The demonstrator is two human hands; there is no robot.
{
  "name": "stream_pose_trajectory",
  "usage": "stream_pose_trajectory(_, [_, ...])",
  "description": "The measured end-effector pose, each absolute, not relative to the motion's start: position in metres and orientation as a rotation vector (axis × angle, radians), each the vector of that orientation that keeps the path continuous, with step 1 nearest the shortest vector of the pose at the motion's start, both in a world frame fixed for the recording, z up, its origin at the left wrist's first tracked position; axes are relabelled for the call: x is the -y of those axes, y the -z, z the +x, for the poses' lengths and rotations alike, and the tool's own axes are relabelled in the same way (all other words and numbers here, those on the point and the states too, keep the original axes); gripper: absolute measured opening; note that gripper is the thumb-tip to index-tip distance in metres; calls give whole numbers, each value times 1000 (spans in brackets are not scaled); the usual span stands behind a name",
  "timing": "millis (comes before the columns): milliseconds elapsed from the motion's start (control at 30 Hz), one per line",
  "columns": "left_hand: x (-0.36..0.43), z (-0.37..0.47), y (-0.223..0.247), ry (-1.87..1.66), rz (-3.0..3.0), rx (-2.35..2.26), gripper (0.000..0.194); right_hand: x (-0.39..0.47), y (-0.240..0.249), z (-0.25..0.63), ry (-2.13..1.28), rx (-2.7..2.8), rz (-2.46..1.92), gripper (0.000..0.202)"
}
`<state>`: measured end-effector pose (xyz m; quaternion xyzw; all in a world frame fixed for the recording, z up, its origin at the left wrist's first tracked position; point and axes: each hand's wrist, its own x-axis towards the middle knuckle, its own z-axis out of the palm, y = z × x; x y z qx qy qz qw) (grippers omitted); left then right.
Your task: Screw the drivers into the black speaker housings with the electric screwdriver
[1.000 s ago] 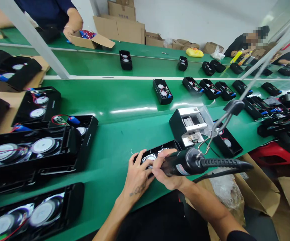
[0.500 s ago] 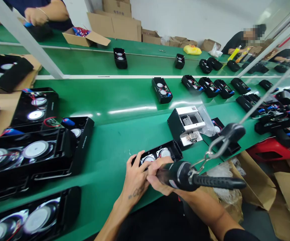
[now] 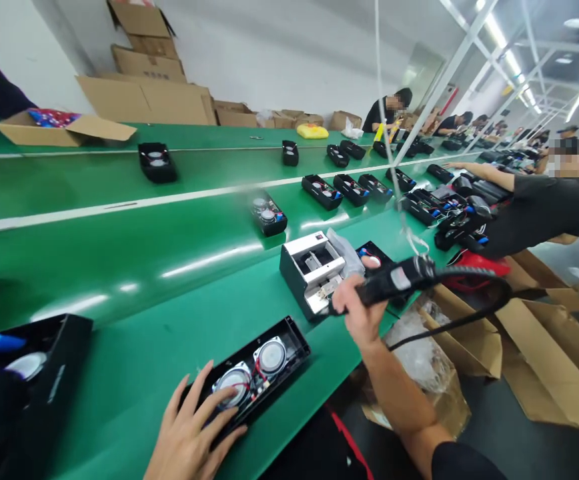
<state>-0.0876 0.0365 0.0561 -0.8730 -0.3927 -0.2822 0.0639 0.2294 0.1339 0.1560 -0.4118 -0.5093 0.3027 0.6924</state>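
Note:
My left hand (image 3: 194, 427) lies with spread fingers on the near left end of a black speaker housing (image 3: 294, 347), fingertips on and beside one of its two round white speakers. Red wires run between the speakers (image 3: 272, 357). My right hand (image 3: 362, 307) is wrapped round a black hanging power screwdriver (image 3: 394, 280), held nearly level, its tip pointing left. That tip is at the front of a white and black screw feeder (image 3: 319, 257), close to its metal outlet. Whether it touches a screw is too small to tell.
Black housings (image 3: 269, 213) stand along the green bench (image 3: 134, 347), with a large one (image 3: 34, 380) at left. Behind the feeder lies another housing (image 3: 374, 257). Cardboard boxes (image 3: 544, 360) are on the floor at right. A person (image 3: 544, 207) reaches over piled housings.
The view has swung right. My right hand has moved the screwdriver away from the housing, over to the feeder. My left hand has opened out on the housing's left end.

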Motion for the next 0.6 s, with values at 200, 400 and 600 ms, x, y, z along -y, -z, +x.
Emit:
stream_pose_trajectory(200, [-34,-64,-91,892,-2568,1191,18,-187,-154,260,-556,1095,-976,45])
stream_pose_trajectory(400, [-40,-24,-91,739,-2534,1296,27,-179,-134,265,-718,1241,-1111,35])
stream_pose_trajectory(600, [-37,-11,-84,582,-2567,1427,20,-132,-138,254,-967,1126,-944,44])
